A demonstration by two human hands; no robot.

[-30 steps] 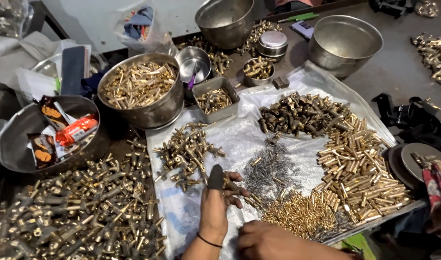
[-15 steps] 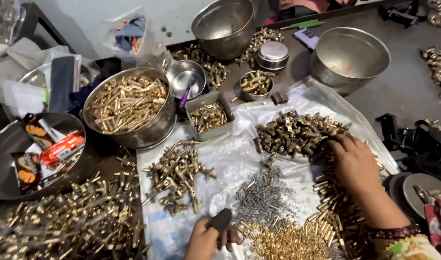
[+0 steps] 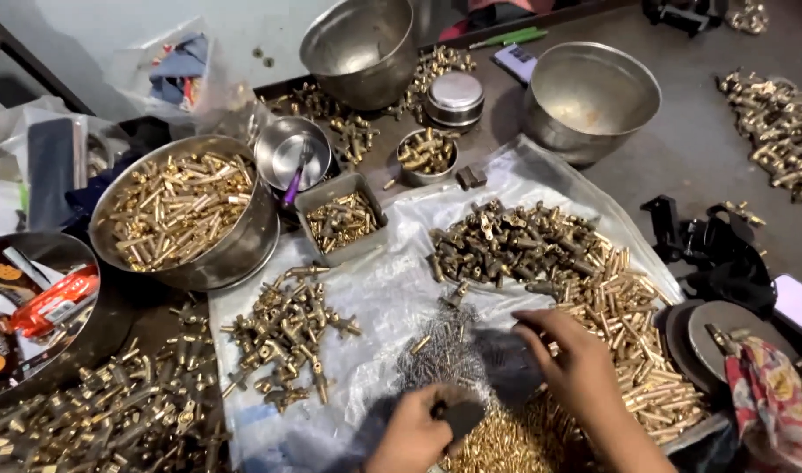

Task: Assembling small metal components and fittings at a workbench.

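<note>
— What has changed since half a second back?

— The right hand (image 3: pixel 576 368) was out at three o'clock on the heap of brass sleeves (image 3: pixel 633 337). It has come in to the middle, fingers bent and pinched together over the grey pile of small pins (image 3: pixel 445 350); whether a pin sits between them I cannot tell. The left hand (image 3: pixel 418 434) has hardly shifted, at six o'clock, clamped round a dark-handled tool (image 3: pixel 460 416).

— And counts?

— On the clear plastic sheet (image 3: pixel 392 289) I count five heaps: brass tee fittings (image 3: pixel 287 333) at nine o'clock, dark fittings (image 3: pixel 506 245) at one, the sleeves at three, the pins in the middle, fine brass bits (image 3: pixel 506 442) at six. Steel bowls: two big empty ones at twelve, a wide bowl of brass tubes (image 3: pixel 178 210) at ten, a shallow dish (image 3: pixel 291 153) with a purple stick, a little cup of parts (image 3: pixel 425 151). One square tray (image 3: pixel 341 219), one lidded round tin (image 3: pixel 453 95).

— Two hands only?

— Two, both the worker's own.
</note>
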